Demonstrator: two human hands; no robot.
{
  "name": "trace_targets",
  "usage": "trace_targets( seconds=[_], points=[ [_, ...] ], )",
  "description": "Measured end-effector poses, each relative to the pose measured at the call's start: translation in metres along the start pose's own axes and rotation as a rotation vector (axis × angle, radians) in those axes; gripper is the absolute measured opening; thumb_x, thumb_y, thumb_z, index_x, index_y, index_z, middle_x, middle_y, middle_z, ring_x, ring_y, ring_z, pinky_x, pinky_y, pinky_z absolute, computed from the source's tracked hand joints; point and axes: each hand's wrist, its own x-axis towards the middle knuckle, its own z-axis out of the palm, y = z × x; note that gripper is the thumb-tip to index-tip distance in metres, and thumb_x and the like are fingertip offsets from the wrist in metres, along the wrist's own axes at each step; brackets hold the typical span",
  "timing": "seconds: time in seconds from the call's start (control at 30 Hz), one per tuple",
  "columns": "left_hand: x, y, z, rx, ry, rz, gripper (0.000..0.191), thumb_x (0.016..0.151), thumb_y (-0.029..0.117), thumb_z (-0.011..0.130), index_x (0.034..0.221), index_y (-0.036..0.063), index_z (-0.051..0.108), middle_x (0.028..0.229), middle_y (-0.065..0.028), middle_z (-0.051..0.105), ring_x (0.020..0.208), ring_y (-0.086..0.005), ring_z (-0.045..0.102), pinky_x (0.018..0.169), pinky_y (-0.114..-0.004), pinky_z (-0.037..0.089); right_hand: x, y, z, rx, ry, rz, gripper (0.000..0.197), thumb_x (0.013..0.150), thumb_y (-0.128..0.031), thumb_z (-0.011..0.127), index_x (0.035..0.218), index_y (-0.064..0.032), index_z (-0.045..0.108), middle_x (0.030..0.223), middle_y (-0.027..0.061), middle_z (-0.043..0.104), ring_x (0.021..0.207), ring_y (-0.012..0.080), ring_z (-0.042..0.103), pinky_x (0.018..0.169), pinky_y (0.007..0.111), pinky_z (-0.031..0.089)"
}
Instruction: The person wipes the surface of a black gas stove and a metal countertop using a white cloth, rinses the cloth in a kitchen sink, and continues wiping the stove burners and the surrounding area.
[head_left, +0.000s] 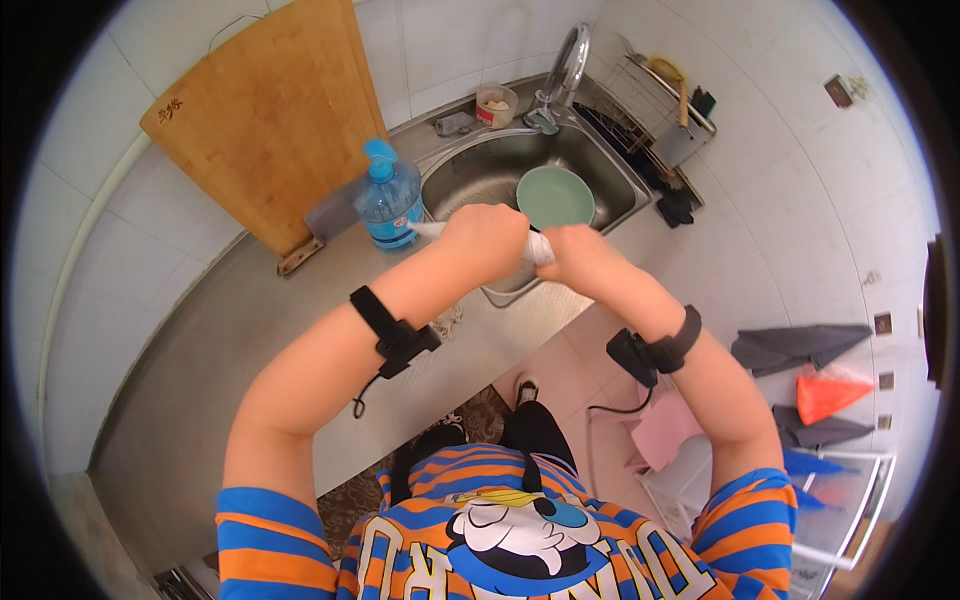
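Note:
Over the near edge of the sink, my left hand (487, 238) and my right hand (581, 255) are both closed around a twisted white cloth (538, 249). A short length of it shows between my fists, and one pointed end sticks out to the left of my left hand. My fingers cover the rest. Beyond my hands, a pale green bowl (555, 196) sits inside the stainless steel sink (472, 176). Left of the sink stands a blue pump bottle (390, 202), close to the cloth's free end in the picture.
A wooden cutting board (270, 112) leans on the tiled wall at left. A chrome faucet (574, 60) and a plastic tub (496, 107) stand behind the sink; a wire rack (637, 97) is at its right. A beige rag (448, 321) lies on the steel counter (225, 360).

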Motion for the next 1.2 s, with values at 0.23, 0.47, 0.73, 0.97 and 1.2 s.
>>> trace_targets(
  seconds=[0.23, 0.47, 0.73, 0.97, 1.2],
  points=[
    [0.067, -0.007, 0.059, -0.884, -0.090, -0.521, 0.023, 0.070, 0.017, 0.061, 0.071, -0.0060, 0.060, 0.063, -0.0140, 0.060, 0.056, -0.0217, 0.058, 0.054, -0.035, 0.045, 0.075, 0.084, -0.007, -0.299, 0.219, -0.357, 0.018, 0.066, -0.013, 0.070, 0.075, -0.0045, 0.056, 0.074, 0.0146, 0.063, 0.070, 0.0347, 0.062, 0.062, 0.042, 0.050],
    [0.134, -0.003, 0.068, -1.235, 0.242, -0.674, 0.030, 0.073, 0.008, 0.056, 0.103, 0.0007, 0.056, 0.086, -0.0042, 0.058, 0.077, -0.0134, 0.057, 0.066, -0.027, 0.046, 0.138, 0.165, -0.019, 0.044, 0.080, -0.227, 0.024, 0.066, -0.009, 0.068, 0.087, -0.0052, 0.056, 0.087, 0.0122, 0.063, 0.075, 0.0273, 0.063, 0.065, 0.039, 0.047],
    [0.172, 0.009, 0.092, -1.202, 0.650, -0.554, 0.046, 0.075, 0.012, 0.047, 0.120, 0.0067, 0.052, 0.113, -0.0119, 0.051, 0.112, -0.0229, 0.046, 0.093, -0.035, 0.038, 0.118, 0.167, -0.037, 1.480, -0.711, 0.143, 0.034, 0.074, -0.011, 0.072, 0.104, -0.0108, 0.055, 0.092, 0.0004, 0.059, 0.080, 0.0108, 0.056, 0.067, 0.027, 0.046],
    [0.144, 0.018, 0.017, -0.174, 0.161, -0.134, 0.078, 0.071, 0.009, 0.055, 0.143, 0.0158, 0.027, 0.142, -0.0192, 0.029, 0.133, -0.0337, 0.026, 0.104, -0.040, 0.031, 0.131, 0.199, -0.051, 1.239, -0.880, 0.174, 0.019, 0.072, -0.008, 0.071, 0.082, -0.0108, 0.055, 0.068, -0.0018, 0.054, 0.056, 0.0076, 0.050, 0.046, 0.022, 0.035],
    [0.140, 0.030, -0.012, 0.288, 0.355, 0.185, 0.024, 0.066, 0.012, 0.059, 0.087, 0.0064, 0.048, 0.083, -0.0057, 0.050, 0.071, -0.0222, 0.056, 0.062, -0.031, 0.047, 0.090, 0.163, -0.089, 1.351, -1.192, -0.039, 0.033, 0.075, -0.009, 0.071, 0.103, -0.0051, 0.055, 0.082, 0.0057, 0.057, 0.073, 0.0164, 0.059, 0.062, 0.031, 0.054]
  ],
)
